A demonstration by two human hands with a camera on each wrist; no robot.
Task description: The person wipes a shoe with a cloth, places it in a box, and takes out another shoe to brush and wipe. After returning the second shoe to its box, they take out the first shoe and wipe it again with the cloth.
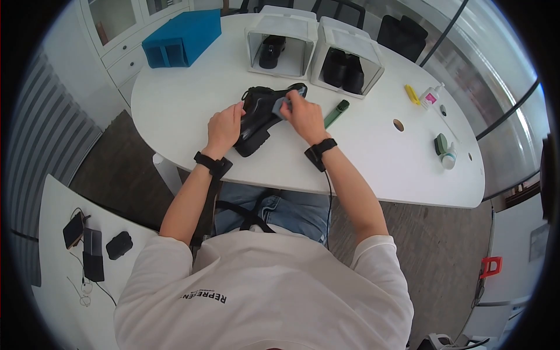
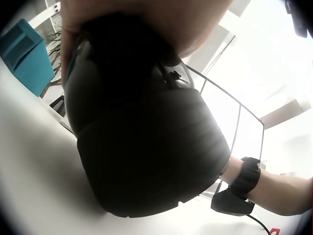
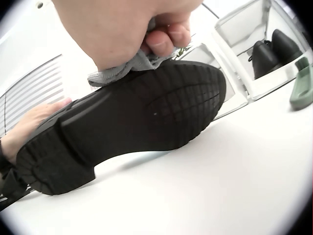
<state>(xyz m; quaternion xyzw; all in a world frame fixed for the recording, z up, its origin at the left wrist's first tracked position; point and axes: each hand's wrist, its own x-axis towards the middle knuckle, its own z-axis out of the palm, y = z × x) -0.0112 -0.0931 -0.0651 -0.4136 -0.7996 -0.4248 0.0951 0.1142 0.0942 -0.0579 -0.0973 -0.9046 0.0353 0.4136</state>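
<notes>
A black leather shoe [image 1: 249, 119] with a chunky ridged sole is tipped on its side above the white table. At its heel end the left hand [image 1: 224, 131] grips the shoe; in the left wrist view the dark heel [image 2: 151, 152] hides most of that hand's fingers. The right hand [image 1: 307, 119] bunches a grey cloth [image 1: 279, 108] in its fingers and presses it against the upper towards the toe. In the right wrist view, the sole [image 3: 146, 115] faces the camera, and the cloth [image 3: 122, 71] lies along the shoe's upper edge.
A green brush [image 1: 337, 112] lies right of the shoe. Behind stand two white shoe boxes [image 1: 283, 26] with black shoes [image 1: 344, 73] inside, and a blue box [image 1: 184, 38]. Further right are a yellow item [image 1: 412, 94], a pump bottle [image 1: 430, 97] and a white bottle [image 1: 448, 158].
</notes>
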